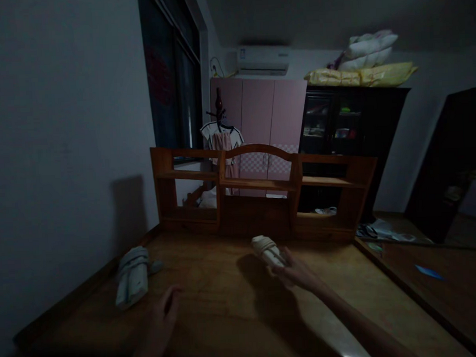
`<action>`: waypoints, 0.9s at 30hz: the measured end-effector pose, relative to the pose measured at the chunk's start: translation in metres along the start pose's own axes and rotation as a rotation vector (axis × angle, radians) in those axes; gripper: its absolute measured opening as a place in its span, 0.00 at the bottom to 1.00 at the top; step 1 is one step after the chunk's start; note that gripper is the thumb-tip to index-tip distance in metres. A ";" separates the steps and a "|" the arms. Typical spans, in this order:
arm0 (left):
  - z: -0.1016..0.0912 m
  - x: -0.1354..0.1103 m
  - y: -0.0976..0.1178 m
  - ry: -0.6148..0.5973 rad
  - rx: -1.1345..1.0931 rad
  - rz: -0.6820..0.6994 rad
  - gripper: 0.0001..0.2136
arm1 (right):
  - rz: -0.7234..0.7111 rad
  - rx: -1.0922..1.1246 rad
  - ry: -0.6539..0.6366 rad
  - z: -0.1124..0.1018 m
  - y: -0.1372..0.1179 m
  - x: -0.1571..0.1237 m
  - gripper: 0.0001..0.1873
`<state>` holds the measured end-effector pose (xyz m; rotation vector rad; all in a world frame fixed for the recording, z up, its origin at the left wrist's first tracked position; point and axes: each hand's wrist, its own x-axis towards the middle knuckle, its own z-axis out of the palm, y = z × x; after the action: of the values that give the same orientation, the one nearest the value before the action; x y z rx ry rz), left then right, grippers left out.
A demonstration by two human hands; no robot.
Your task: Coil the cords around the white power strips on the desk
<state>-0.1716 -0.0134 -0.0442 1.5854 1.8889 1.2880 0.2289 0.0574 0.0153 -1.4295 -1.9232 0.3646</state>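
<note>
My right hand [295, 273] reaches forward over the wooden desk [228, 305] and is closed around a pale rolled cloth [268, 250], holding it near the foot of the wooden shelf unit [262, 198]. My left hand [163, 313] lies lower and nearer, fingers stretched out and holding nothing. A second rolled pale cloth [132, 275] lies on the desk at the left, a little ahead of my left hand and close to the wall.
The shelf unit spans the back of the desk. A grey wall [63, 154] runs along the left. Beyond are a pink wardrobe [267, 124], a dark cabinet [346, 131] with bedding on top, and papers [382, 229] on the floor at the right.
</note>
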 end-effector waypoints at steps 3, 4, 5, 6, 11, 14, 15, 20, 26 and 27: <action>-0.011 0.002 -0.009 -0.150 -0.228 -0.043 0.14 | 0.019 0.253 -0.227 0.062 -0.067 0.033 0.27; -0.013 0.003 -0.009 -0.205 -0.289 -0.083 0.15 | -0.019 0.271 -0.282 0.081 -0.089 0.045 0.28; -0.014 0.004 -0.009 -0.246 -0.340 -0.132 0.16 | -0.037 0.254 -0.325 0.099 -0.109 0.057 0.30; -0.015 0.005 -0.008 -0.279 -0.378 -0.175 0.17 | -0.054 0.222 -0.334 0.116 -0.128 0.069 0.33; -0.019 0.003 0.001 -0.305 -0.450 -0.166 0.17 | -0.251 -0.078 -0.277 0.176 -0.194 0.112 0.37; -0.020 0.000 0.006 -0.255 -0.420 -0.139 0.16 | -0.372 -0.271 -0.163 0.194 -0.212 0.125 0.38; -0.021 -0.001 0.007 -0.239 -0.409 -0.138 0.16 | -0.398 -0.300 -0.142 0.197 -0.216 0.128 0.37; -0.021 0.000 0.005 -0.189 -0.358 -0.129 0.18 | -0.485 -0.330 -0.102 0.198 -0.229 0.137 0.38; -0.018 0.001 -0.002 -0.133 -0.330 -0.147 0.19 | -0.416 -0.270 -0.108 0.190 -0.230 0.137 0.35; -0.017 0.001 -0.002 -0.122 -0.331 -0.149 0.19 | -0.392 -0.243 -0.107 0.189 -0.228 0.137 0.35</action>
<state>-0.1861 -0.0191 -0.0368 1.2978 1.5907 1.3257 -0.0836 0.1372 0.0667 -1.1554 -2.3398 0.0236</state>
